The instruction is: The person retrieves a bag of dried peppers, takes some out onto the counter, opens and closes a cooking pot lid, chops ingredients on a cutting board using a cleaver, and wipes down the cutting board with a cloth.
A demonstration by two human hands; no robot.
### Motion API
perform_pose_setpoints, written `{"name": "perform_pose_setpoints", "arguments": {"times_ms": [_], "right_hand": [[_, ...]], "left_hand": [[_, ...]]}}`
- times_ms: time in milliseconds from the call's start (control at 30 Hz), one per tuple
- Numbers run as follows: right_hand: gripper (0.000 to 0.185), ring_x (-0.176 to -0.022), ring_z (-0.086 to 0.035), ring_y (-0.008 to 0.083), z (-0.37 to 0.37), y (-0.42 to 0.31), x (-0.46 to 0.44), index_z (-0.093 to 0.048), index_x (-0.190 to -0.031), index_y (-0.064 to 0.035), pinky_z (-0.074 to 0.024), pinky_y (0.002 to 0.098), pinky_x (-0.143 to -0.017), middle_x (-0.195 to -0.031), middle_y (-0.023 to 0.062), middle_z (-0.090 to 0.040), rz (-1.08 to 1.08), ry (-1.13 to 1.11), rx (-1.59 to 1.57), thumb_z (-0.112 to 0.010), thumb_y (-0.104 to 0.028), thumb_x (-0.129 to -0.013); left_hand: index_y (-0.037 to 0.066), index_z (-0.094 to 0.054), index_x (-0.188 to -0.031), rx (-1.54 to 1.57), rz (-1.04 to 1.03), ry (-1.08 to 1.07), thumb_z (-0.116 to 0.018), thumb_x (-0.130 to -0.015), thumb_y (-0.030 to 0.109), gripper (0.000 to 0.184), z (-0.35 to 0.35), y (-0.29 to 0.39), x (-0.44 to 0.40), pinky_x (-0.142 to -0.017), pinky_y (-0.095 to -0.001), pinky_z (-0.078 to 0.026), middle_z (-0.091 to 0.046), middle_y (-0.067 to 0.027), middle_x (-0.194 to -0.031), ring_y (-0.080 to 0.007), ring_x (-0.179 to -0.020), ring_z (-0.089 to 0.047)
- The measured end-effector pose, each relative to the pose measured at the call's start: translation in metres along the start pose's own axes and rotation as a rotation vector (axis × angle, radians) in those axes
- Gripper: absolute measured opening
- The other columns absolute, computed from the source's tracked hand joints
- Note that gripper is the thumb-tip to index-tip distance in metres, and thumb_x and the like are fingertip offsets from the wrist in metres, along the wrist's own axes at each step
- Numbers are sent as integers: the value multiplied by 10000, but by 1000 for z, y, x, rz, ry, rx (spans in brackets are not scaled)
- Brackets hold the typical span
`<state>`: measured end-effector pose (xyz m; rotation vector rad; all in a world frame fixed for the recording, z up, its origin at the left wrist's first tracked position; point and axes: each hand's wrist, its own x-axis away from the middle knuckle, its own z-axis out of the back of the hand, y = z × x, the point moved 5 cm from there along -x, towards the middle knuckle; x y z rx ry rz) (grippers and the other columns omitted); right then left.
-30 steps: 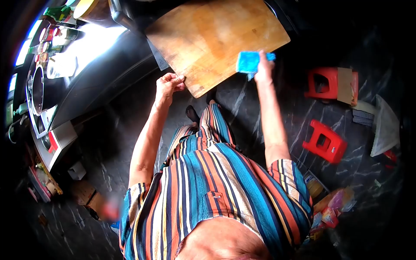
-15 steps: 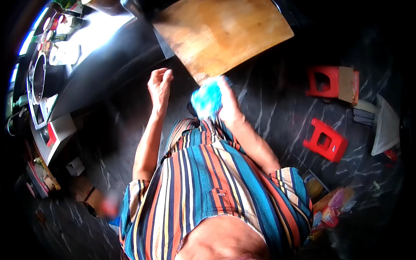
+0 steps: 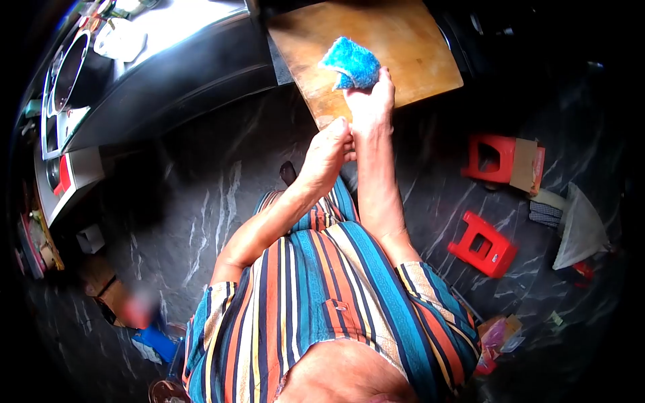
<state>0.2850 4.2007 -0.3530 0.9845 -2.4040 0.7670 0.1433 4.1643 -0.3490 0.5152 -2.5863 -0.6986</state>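
A wooden board [image 3: 420,57] lies at the top centre of the view. Over it my right hand [image 3: 373,104] holds a folded blue cloth [image 3: 356,62], its fingers closed on the fabric. Just below, my left hand [image 3: 329,151] is at the board's near corner, beside my right wrist. Its fingers are curled together, and what they hold, if anything, is hidden.
A dark counter with a bright top [image 3: 181,27] runs along the upper left, with a pan [image 3: 72,70] and a white bag [image 3: 121,40]. Red stools [image 3: 482,245] [image 3: 494,158] stand on the marbled floor at right. A cardboard box [image 3: 107,289] is at lower left.
The cloth has gone with my right hand from below the board's near corner up over the board. My left hand has moved right to that corner. The view has shifted slightly.
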Motion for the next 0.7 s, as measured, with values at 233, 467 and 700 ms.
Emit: {"name": "perform_pose_setpoints", "arguments": {"times_ms": [233, 467, 700], "right_hand": [[361, -867, -611, 259, -12, 7, 14, -573, -1076, -87, -512, 443, -776, -985, 88, -644, 63, -73, 75, -363, -374, -1012], [373, -1003, -594, 274, -15, -2, -1, -532, -1192, -64, -500, 467, -841, -1143, 119, -609, 31, 3, -1, -349, -338, -1017], [397, -1061, -572, 290, -23, -8, 0, -514, -1238, -72, -473, 503, -878, -1209, 139, -578, 44, 49, -5, -351, -356, -1013]], "left_hand": [[90, -558, -971, -29, -161, 75, -706, -878, 244, 233, -7, -2, -1, -630, -187, -371, -562, 44, -838, -25, -709, -474], [57, -519, -1128, 191, -161, -23, -694, -857, 100, 326, -19, -3, 12, -843, -252, -415, -585, -27, -1064, -92, -946, -534], [40, -491, -1252, 160, -42, -178, -676, -847, 102, 450, -13, 1, 14, -918, -271, -398, -572, -44, -1143, -121, -1053, -520]]}}
